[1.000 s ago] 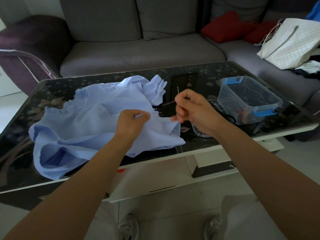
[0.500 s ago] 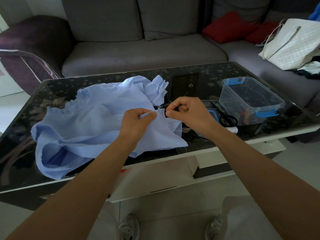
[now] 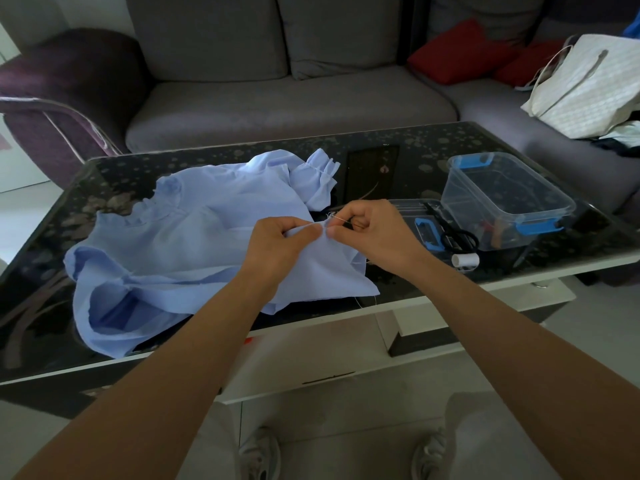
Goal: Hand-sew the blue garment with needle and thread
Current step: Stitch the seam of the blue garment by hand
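"On the dark table (image 3: 408, 150), where is the blue garment (image 3: 207, 237)?"

"On the left part. One corner lies at the near edge. The left hand (image 3: 277, 240) pinches a fold. The right hand (image 3: 377, 233) pinches the thread (image 3: 341, 220), just beside it."

"Any room?"

"Bare glass behind the hands, beside the clear box (image 3: 509, 199)."

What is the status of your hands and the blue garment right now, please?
Left hand pinches blue garment edge. Right hand pinches thin needle at same edge. Nothing in the way.
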